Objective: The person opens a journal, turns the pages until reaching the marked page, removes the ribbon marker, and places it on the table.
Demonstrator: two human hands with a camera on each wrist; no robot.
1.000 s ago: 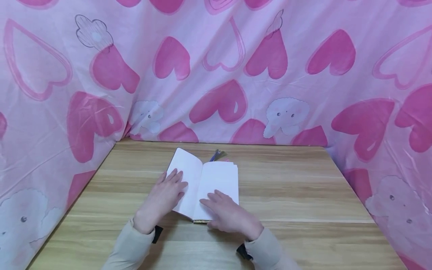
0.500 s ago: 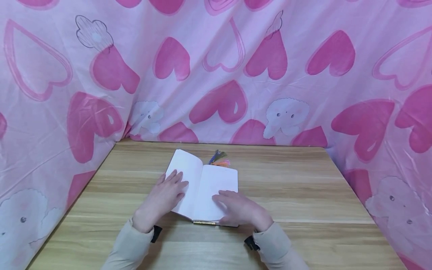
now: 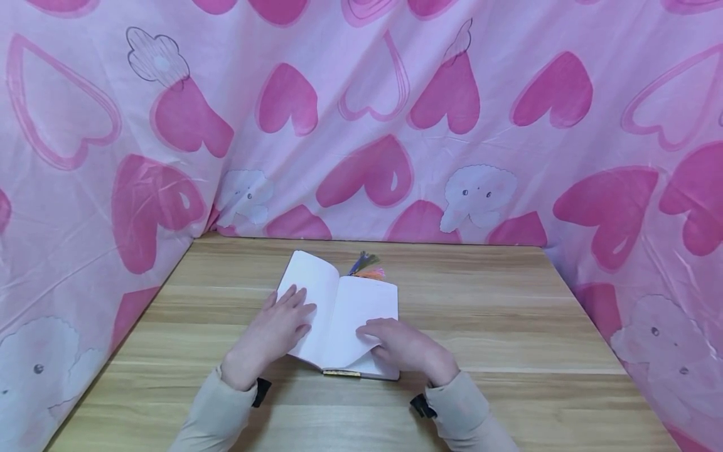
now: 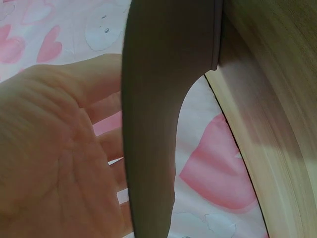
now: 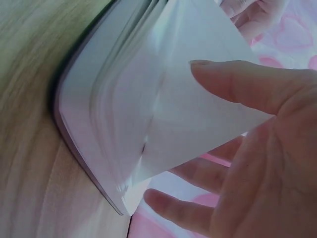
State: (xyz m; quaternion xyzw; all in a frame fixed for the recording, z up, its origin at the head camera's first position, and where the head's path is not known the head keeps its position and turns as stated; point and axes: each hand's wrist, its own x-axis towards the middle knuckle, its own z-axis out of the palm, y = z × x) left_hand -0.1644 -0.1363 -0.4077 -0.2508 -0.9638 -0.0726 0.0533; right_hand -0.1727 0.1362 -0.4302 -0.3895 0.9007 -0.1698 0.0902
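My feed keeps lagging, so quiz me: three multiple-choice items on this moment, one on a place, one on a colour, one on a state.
1. Where does the left hand rest?
A. on the notebook's left page
B. on the bare table, far right
C. on the pink cloth

2. What colour are the pages of the notebook?
A. yellow
B. white
C. black

3. What is the state of the right page's near corner?
A. flat
C. torn off
B. lifted by the right hand

Answers: 1 A, the head view shows its fingers lying straight on the left page. 2 B, both open pages are blank white. 3 B, the right wrist view shows the page raised off the stack between thumb and fingers.
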